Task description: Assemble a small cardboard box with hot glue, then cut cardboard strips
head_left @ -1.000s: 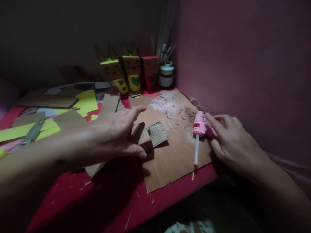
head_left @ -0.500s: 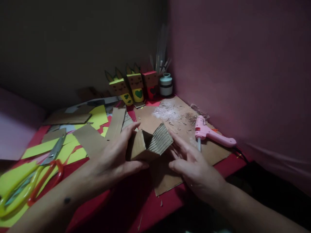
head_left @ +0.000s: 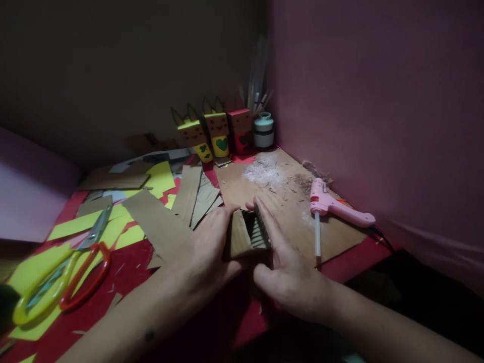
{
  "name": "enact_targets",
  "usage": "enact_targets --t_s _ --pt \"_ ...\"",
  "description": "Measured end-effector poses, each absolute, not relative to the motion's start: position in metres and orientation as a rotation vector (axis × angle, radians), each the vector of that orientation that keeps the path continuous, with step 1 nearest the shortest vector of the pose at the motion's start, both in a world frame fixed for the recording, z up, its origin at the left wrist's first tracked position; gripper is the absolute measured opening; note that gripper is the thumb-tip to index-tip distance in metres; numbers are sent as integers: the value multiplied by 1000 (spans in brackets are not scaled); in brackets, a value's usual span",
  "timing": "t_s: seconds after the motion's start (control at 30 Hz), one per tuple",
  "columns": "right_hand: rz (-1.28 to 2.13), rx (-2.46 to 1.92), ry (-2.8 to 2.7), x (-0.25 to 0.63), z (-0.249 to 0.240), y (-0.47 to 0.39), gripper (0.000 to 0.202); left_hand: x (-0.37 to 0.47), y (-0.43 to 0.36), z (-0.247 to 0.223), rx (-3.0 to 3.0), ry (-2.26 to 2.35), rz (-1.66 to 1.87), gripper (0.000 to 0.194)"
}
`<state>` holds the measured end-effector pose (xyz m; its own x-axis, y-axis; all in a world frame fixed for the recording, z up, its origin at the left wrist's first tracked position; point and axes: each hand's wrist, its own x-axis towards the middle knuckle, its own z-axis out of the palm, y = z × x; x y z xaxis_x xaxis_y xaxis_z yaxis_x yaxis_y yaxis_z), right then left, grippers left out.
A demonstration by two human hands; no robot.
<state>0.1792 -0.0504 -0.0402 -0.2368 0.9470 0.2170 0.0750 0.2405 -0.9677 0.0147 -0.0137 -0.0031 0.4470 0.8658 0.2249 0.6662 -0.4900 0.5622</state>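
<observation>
Between my hands is a small cardboard box (head_left: 241,235), its top uncovered and its inner wall lined with corrugated ridges. My left hand (head_left: 212,242) grips the box's left side, fingers behind and thumb along the front. Against the right wall, my right hand (head_left: 282,262) presses with straight fingers, its thumb at the near side. To the right, a pink glue gun (head_left: 325,199) lies on a brown cardboard sheet (head_left: 242,179), a clear glue stick (head_left: 317,234) below its nozzle.
Scissors (head_left: 85,259) with yellow and red handles lie at left among yellow paper scraps (head_left: 155,181) and cardboard pieces (head_left: 153,217). Decorated cardboard figures (head_left: 217,128) and a pale blue pot (head_left: 263,132) stand at the back. A pink wall (head_left: 378,101) borders the right.
My right hand has pushed the box's slanting right flap upright and inward, narrowing its opening. Both hands are now closer together around it. The view has shifted slightly.
</observation>
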Motion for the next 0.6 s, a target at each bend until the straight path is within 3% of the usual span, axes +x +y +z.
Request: enact_targets --t_s 0.3,0.6 --pt "1070 -1196 -1840 176 -27 -49 97 15 -20 -10 2432 1305 591 57" --pt "983 -1209 -1958 175 -35 -51 95 17 -23 -8 2370 1303 512 47"
